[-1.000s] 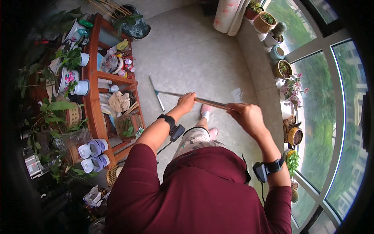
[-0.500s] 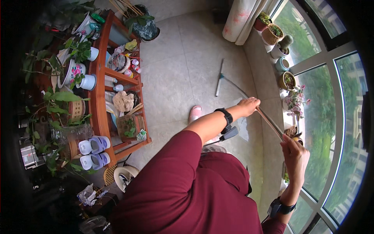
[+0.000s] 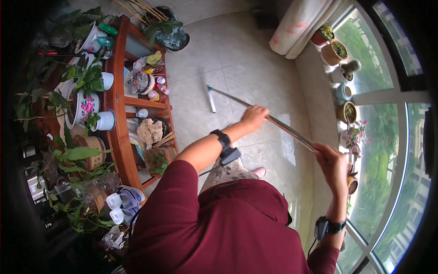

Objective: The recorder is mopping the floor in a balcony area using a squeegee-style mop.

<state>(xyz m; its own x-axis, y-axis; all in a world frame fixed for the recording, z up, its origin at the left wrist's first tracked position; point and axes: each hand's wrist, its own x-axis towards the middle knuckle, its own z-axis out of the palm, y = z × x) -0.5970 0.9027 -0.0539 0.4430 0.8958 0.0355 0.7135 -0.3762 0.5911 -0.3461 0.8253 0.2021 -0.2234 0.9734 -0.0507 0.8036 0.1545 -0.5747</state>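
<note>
My left hand [image 3: 255,119] is closed around the middle of a metal pole belonging to a long-handled mop [image 3: 292,131]. Higher on the same pole, near its upper end, my right hand [image 3: 329,162] grips it beside the windowsill. The pole slants down to the far left. A teal joint links it to a narrow whitish bar head [image 3: 211,99] on the grey tiled floor [image 3: 194,68]; the far end of that head is blurred. A pink slipper [image 3: 259,172] shows on one foot below my left forearm.
Along the left stands a wooden rack [image 3: 119,91] with potted plants, a stone [image 3: 149,131] and purple-white shoes [image 3: 130,198]. A large dark pot [image 3: 171,36] stands at the back. Potted plants, among them a cactus [image 3: 350,68], line the right sill. A curtain [image 3: 296,27] hangs nearby.
The mop head has swept left across the floor toward the rack. My left hand has moved left with the pole, while my right hand stays near the sill. The view has shifted slightly.
</note>
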